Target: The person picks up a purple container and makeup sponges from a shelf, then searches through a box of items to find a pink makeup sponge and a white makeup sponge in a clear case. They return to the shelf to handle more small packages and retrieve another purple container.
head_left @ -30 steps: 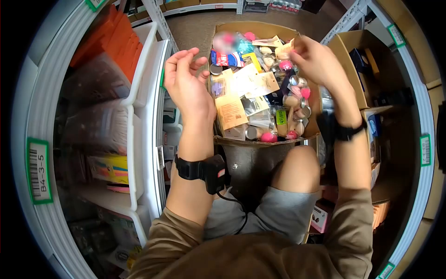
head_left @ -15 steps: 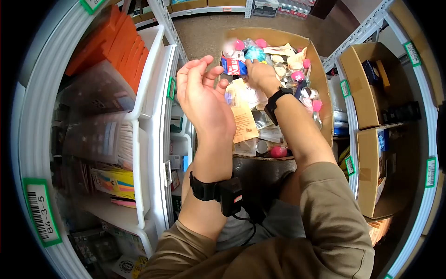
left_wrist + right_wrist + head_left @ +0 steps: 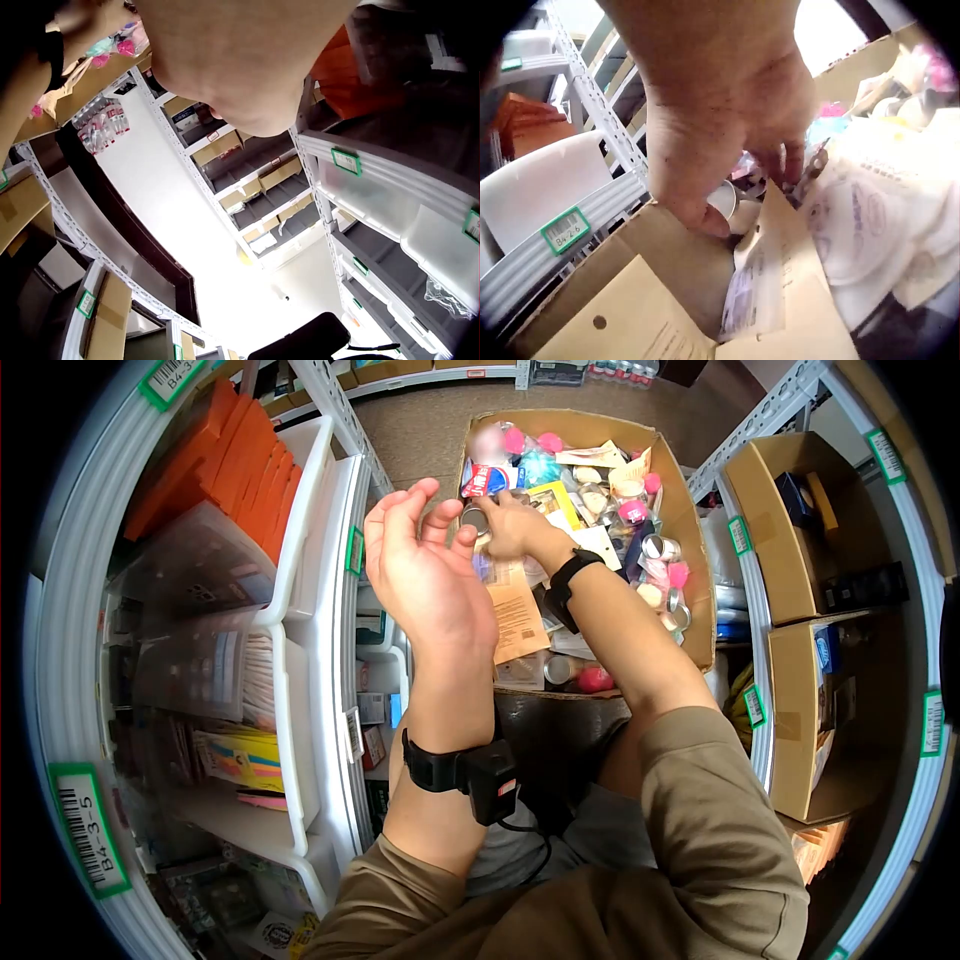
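My right hand (image 3: 517,528) reaches down into the left part of a cardboard box (image 3: 688,575) full of small packaged goods. Its thumb and fingers are apart, beside a round silver-lidded container (image 3: 474,518) and a blue-and-red packet (image 3: 492,479). In the right wrist view the fingers dip behind the upturned corner of a beige card packet (image 3: 769,240), and their tips are partly hidden. Palm up, my left hand (image 3: 430,580) hovers at the box's left edge, fingers loosely bent and holding nothing.
White shelving with clear bins (image 3: 190,650) and orange packages (image 3: 225,475) stands close on the left. On the right, cardboard boxes (image 3: 795,720) sit on another rack. Pink sponges (image 3: 633,511) and more beige packets (image 3: 520,615) lie in the big box.
My right hand has moved from the box's far right side across to its left part, and lower among the goods. My left hand stays raised, with slight movement.
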The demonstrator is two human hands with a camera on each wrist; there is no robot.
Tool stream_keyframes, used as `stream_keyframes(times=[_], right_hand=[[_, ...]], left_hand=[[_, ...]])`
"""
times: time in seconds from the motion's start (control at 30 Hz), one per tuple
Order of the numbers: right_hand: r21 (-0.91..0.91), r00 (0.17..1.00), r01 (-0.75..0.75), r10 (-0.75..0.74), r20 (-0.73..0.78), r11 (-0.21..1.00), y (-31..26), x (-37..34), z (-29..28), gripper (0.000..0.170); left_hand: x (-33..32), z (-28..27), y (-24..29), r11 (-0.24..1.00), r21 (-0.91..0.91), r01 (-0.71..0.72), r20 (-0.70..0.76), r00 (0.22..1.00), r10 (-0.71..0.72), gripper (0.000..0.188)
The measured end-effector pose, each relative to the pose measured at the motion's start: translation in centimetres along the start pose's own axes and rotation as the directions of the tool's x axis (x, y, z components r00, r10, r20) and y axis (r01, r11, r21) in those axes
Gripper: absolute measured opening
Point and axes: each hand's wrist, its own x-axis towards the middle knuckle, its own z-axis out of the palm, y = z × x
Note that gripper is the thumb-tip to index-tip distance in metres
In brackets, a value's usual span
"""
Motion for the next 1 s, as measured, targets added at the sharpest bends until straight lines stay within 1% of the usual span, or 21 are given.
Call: stream_keyframes(times=[0.03,0.07,0.17,0.2,0.23,0.3,0.33,0.4,0.43,0.47,0.5,0.57,0.63,0.67,0.77,0.8,0.83,0.9,0.93,0.97,1.0], right_hand=[[-0.087,0.997,0.028,-0.022,0.071,0.996,0.0,-0.1,0.1,0.063],[-0.085,0.996,0.085,-0.085,0.001,0.993,0.0,-0.4,0.2,0.059],[-0.073,0.999,0.036,-0.034,0.024,0.997,-0.5,-0.4,-0.7,0.055],[-0.106,0.996,0.073,-0.079,-0.051,0.992,-0.4,-0.7,-1.2,0.053],[-0.110,0.995,0.075,-0.081,-0.050,0.991,-0.1,-1.0,-1.9,0.053],[-0.005,0.986,0.077,-0.077,-0.146,0.997,1.1,-1.9,-4.3,0.051],[0.061,0.955,0.145,-0.124,-0.270,0.988,2.0,-2.6,-5.6,0.049],[0.392,0.963,0.185,-0.088,-0.253,0.901,3.3,-5.2,-9.7,0.043],[0.451,0.959,0.215,-0.101,-0.264,0.866,3.7,-7.2,-11.9,0.039],[0.474,0.980,0.131,-0.041,-0.195,0.871,3.8,-9.4,-14.6,0.037],[0.688,0.989,0.122,-0.032,-0.143,0.716,4.8,-11.2,-16.2,0.038],[0.777,0.976,0.174,-0.004,-0.216,0.605,5.2,-15.4,-19.5,0.030],[0.731,0.978,0.155,0.001,-0.208,0.665,6.2,-19.3,-22.9,0.027],[0.744,0.979,0.119,0.047,-0.198,0.657,5.9,-21.1,-24.4,0.028],[0.827,0.946,0.060,0.231,-0.225,0.559,4.5,-24.8,-26.5,0.037],[0.823,0.928,-0.008,0.311,-0.206,0.568,3.3,-25.9,-27.0,0.039],[0.819,0.903,-0.075,0.387,-0.187,0.569,1.6,-26.8,-27.4,0.040],[0.838,0.857,-0.084,0.468,-0.216,0.540,-1.4,-28.0,-27.0,0.042],[0.815,0.855,-0.063,0.452,-0.254,0.576,-2.5,-28.5,-26.9,0.041],[0.792,0.853,-0.040,0.433,-0.291,0.609,-3.1,-29.2,-26.9,0.041],[0.761,0.849,-0.095,0.451,-0.275,0.641,-3.4,-29.9,-27.1,0.038]], left_hand=[[0.0,0.0,0.0,1.000,0.001,0.000,-0.003,1.000,0.000,0.015],[0.0,0.1,0.0,1.000,0.001,-0.001,-0.004,1.000,0.001,0.015],[-0.1,0.4,0.2,1.000,0.000,-0.005,0.003,1.000,0.005,0.015],[0.0,0.4,0.1,1.000,-0.004,-0.006,0.006,1.000,0.006,0.015],[0.1,0.3,0.1,1.000,-0.018,-0.004,0.001,1.000,0.004,0.017],[0.1,0.4,0.2,0.999,-0.040,-0.003,-0.002,1.000,0.003,0.018],[0.0,0.5,0.3,0.999,-0.004,0.033,0.024,0.999,-0.033,0.019],[-0.4,0.6,0.4,0.994,0.079,0.077,0.106,0.991,-0.085,0.018],[-0.6,0.7,0.3,0.995,0.070,0.077,0.113,0.990,-0.085,0.018],[-0.8,0.8,0.1,0.981,0.175,0.081,0.163,0.981,-0.110,0.017],[-0.9,1.0,-0.3,0.958,0.277,0.078,0.213,0.967,-0.140,0.016],[-1.8,1.4,-1.1,0.889,0.459,0.000,0.324,0.931,-0.167,0.020],[-2.7,1.8,-2.4,0.846,0.529,-0.066,0.478,0.847,-0.232,0.026],[-3.3,2.3,-3.3,0.882,0.463,-0.083,0.548,0.809,-0.211,0.034],[-5.8,3.7,-3.7,0.869,0.481,-0.118,0.718,0.622,-0.313,0.073],[-6.8,4.3,-3.2,0.850,0.494,-0.185,0.768,0.551,-0.326,0.090],[-7.5,4.4,-3.7,0.870,0.413,-0.268,0.833,0.496,-0.243,0.091],[-9.3,5.1,-4.0,0.920,0.287,-0.267,0.878,0.457,-0.142,0.088],[-10.0,5.3,-3.8,0.911,0.255,-0.325,0.888,0.451,-0.087,0.077],[-10.4,5.5,-3.7,0.912,0.249,-0.326,0.893,0.442,-0.086,0.077],[-10.7,5.7,-3.5,0.954,0.239,-0.180,0.859,0.497,-0.122,0.069]])
